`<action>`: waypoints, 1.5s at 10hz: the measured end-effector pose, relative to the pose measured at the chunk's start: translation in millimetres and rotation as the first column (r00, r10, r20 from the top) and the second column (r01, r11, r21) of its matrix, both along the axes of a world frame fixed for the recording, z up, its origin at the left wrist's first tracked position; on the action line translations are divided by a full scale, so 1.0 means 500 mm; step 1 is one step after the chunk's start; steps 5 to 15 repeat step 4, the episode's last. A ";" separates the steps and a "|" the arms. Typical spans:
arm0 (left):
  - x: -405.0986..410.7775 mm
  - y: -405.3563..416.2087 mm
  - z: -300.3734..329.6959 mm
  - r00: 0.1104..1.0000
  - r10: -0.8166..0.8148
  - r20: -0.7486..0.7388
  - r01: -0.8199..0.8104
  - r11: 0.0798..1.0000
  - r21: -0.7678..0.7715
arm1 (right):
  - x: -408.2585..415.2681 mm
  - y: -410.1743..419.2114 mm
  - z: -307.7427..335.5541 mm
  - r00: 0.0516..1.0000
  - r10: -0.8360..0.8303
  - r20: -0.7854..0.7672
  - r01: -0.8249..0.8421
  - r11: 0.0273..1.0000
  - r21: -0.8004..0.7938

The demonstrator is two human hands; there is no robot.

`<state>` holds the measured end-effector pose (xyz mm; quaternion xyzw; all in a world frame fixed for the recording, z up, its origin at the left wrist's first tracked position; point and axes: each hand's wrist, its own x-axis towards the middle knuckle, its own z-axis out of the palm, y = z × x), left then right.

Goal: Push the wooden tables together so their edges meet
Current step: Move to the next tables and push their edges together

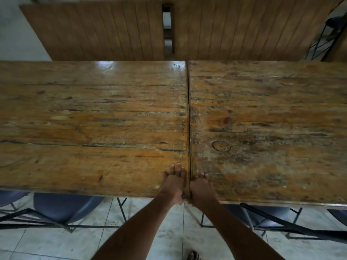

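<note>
Head view: two wooden tables are seen side by side, the left table and the right table, their inner edges parted only by a thin dark seam running from far edge to near edge. The left hand is laid on the left table's near right corner, fingers spread flat on the top, the thumb hidden under the near edge. The right hand is set on the right table's near left corner, fingers curled over the edge. Whether either corner is truly gripped cannot be told. Blue chairs are tucked under the near edges, on a tiled floor.
</note>
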<state>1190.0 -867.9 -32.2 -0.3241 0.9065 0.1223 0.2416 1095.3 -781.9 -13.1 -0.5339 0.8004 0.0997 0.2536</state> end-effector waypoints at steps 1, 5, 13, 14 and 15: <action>0.008 -0.004 0.029 0.997 -0.050 0.060 0.052 0.998 -0.027 | -0.010 -0.026 0.036 0.998 0.060 -0.004 -0.060 0.998 0.000; 0.104 -0.059 0.207 0.995 -0.058 -0.083 0.038 0.974 -0.225 | 0.021 -0.098 0.163 0.996 0.079 -0.036 -0.084 0.978 -0.191; 0.104 -0.059 0.207 0.995 -0.058 -0.083 0.038 0.974 -0.225 | 0.021 -0.098 0.163 0.996 0.079 -0.036 -0.084 0.978 -0.191; 0.104 -0.059 0.207 0.995 -0.058 -0.083 0.038 0.974 -0.225 | 0.021 -0.098 0.163 0.996 0.079 -0.036 -0.084 0.978 -0.191; 0.104 -0.059 0.207 0.995 -0.058 -0.083 0.038 0.974 -0.225 | 0.021 -0.098 0.163 0.996 0.079 -0.036 -0.084 0.978 -0.191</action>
